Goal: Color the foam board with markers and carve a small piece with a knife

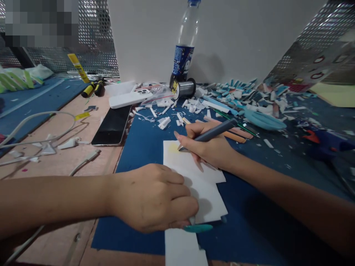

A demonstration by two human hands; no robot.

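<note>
White paper [205,201] with stepped edges lies on the blue mat, with a pale yellow patch [173,148] near its top left corner. My right hand [209,146] grips a dark grey, pen-like tool [217,131], its pointed tip touching the paper beside the yellow patch. Curled over the paper's left side, my left hand [158,199] rests as a fist. A teal piece [198,228] with a rounded end sticks out under its thumb side; most of it is hidden. Another white strip [183,245] extends below that hand.
Foam and paper scraps [244,96] litter the back. Behind them stand a bottle [183,59] and a wire spool [185,88]. At left lie a black phone [112,125], a white phone [130,99] and a cable [85,160]. Orange sticks [234,136] lie behind my right hand; a glue gun [327,142] is at right.
</note>
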